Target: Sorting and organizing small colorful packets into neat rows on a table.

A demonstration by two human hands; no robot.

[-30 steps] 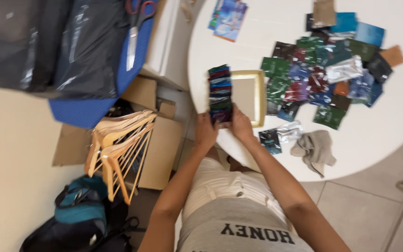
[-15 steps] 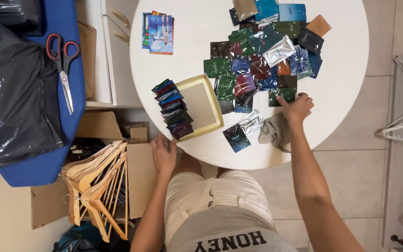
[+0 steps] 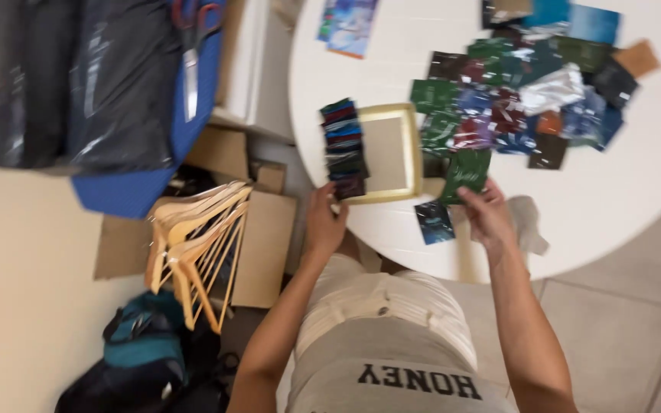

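Note:
At a round white table (image 3: 613, 206), my left hand (image 3: 324, 220) grips the near end of a fanned row of dark foil sachets (image 3: 343, 145) that leans along a shallow gold-rimmed tray (image 3: 392, 153). My right hand (image 3: 486, 214) pinches the lower edge of one green sachet (image 3: 466, 173), held just above the table beside the tray. A heap of several green, red, blue and silver sachets (image 3: 522, 99) spreads across the far side of the table. A single dark blue sachet (image 3: 434, 222) lies near the table edge between my hands.
A crumpled grey cloth (image 3: 529, 226) lies by my right hand. A colourful card (image 3: 348, 24) sits at the table's far left. Left of the table stand wooden hangers (image 3: 193, 245), cardboard boxes (image 3: 265, 237), a teal bag (image 3: 143, 344), and scissors (image 3: 190, 46) on a blue surface with dark plastic bags.
My right hand has drawn back from the heap with a green sachet in its fingers. My left hand stays at the near end of the sachet row. The camera view has shifted.

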